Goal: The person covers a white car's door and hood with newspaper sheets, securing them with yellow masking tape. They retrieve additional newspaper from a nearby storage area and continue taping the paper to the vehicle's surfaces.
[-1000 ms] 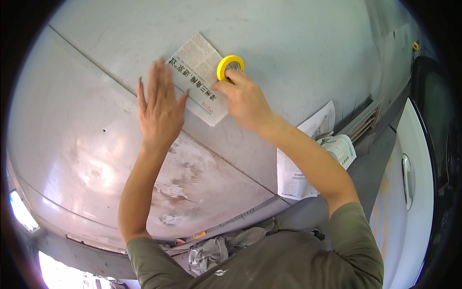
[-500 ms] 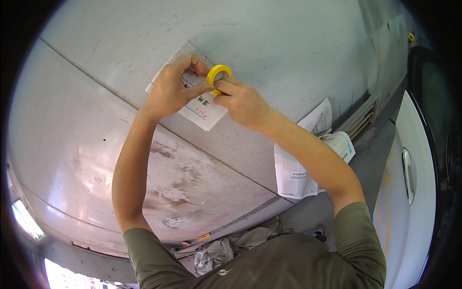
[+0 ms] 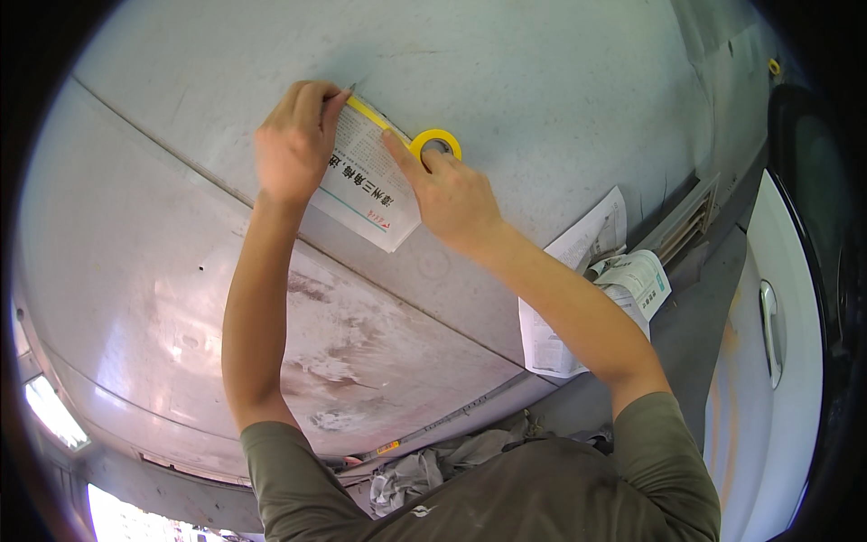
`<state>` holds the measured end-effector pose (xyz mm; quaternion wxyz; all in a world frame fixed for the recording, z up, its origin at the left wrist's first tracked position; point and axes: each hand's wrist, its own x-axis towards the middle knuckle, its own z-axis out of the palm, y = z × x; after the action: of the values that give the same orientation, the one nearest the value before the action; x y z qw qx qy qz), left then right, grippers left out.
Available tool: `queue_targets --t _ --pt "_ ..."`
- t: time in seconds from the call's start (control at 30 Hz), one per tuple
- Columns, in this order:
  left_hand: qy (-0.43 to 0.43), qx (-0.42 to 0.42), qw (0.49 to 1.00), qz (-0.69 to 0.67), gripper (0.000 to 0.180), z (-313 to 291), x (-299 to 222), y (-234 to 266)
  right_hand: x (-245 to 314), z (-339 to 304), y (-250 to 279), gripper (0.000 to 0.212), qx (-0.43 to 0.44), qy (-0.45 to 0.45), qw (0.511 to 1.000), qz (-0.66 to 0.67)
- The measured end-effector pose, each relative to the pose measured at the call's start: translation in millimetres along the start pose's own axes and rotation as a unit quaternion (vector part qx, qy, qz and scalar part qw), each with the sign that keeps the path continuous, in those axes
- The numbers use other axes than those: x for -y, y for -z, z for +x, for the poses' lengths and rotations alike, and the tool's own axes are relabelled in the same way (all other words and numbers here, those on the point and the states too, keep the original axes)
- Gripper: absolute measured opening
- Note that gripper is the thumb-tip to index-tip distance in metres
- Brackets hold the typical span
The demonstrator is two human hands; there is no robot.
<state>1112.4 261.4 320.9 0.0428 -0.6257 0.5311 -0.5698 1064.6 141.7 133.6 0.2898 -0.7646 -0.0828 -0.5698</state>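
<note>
Evidently, in the head view, one newspaper (image 3: 361, 167) lies on the grey panel (image 3: 542, 108), one yellow strip (image 3: 368, 112) spanning part of its upper-right edge; adhesion unconfirmed, other edges appear untaped. Left hand (image 3: 293, 144) pinches the strip's end; right hand (image 3: 456, 194) grips one tape roll (image 3: 450, 136); further sheets (image 3: 553, 345), uncountable, lie rightward.

one wide fisheye view from head height, facing steeply down, the shirt (image 3: 515, 497) below the grip, left hand (image 3: 293, 144) and right hand (image 3: 456, 194) near, white door (image 3: 751, 406) bending at far right
</note>
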Motion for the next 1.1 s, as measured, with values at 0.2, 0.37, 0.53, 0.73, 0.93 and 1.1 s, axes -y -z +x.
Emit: queue_targets --t 0.2,0.37,0.53,0.73,0.93,1.1 --pt "-0.023 -0.039 0.998 0.035 0.008 5 -1 -10 2 5 -3 0.075 0.011 -0.027 1.0 0.002" --pt "-0.01 -0.042 0.998 0.053 0.006 4 0 -13 5 8 -1 0.072 0.041 -0.056 0.997 0.016" --pt "0.02 -0.053 0.996 0.069 0.008 7 1 -17 6 9 0 0.07 0.027 -0.06 0.997 0.026" --pt "-0.044 0.011 0.984 0.174 0.035 -16 -25 -7 3 12 -6 0.068 0.022 -0.067 0.998 0.003" --pt "-0.017 0.12 0.984 0.132 0.064 -52 -41 -14 -1 -14 -6 0.047 -0.085 -0.098 0.987 0.093" --pt "-0.017 0.104 0.987 0.121 0.066 -50 -42 -15 -18 -78 -1 0.027 -0.012 -0.263 0.957 0.118"
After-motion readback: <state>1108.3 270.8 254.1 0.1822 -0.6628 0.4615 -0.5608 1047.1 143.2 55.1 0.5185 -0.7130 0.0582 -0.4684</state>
